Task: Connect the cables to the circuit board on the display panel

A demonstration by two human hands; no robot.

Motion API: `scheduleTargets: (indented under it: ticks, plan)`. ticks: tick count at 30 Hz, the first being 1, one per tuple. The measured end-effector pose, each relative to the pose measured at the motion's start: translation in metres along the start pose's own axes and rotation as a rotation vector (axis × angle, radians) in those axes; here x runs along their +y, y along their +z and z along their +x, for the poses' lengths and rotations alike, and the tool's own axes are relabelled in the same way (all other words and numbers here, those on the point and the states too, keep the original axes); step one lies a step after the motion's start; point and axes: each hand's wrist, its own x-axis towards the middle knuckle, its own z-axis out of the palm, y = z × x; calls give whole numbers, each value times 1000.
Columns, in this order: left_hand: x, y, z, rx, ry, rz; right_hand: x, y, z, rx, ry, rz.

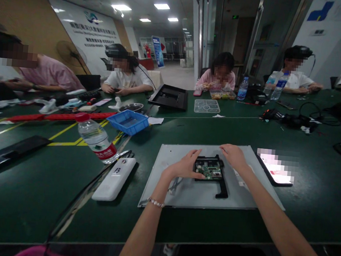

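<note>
A green circuit board [213, 172] sits in a black plastic frame [222, 188] with an arm reaching toward me. The frame lies on a flat grey-white panel [164, 194] on the table. At the board's left side is my left hand [183, 164], its thumb and fingers spread apart, the thumb over the board's near left edge. My right hand [234, 156] is closed, fingertips pinched together just beyond the frame's far right corner. Whatever is between those fingertips is too small to make out. Beneath my left wrist, a pale cable [174, 184] is partly hidden.
Left of the panel stand a white power bank [115, 179] and a red-capped water bottle [98, 141]. A blue tray [129, 122] and a black housing [169, 97] lie farther back. A lit phone [276, 168] is at the panel's right. Several people sit around the green table [185, 226].
</note>
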Motion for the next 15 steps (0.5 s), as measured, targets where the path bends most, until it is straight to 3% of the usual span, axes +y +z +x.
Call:
scheduleTargets:
  ticks: [4,8,15]
  plan:
    - [-1,2,0,-49,8,-24,-19,-3,1,-4,-99,7]
    - [-4,6,3,-20,38,-55,-37,-2,4,-45,-163,8]
    - [-9,9,5,3,46,-66,-55,9,7,-71,-164,5]
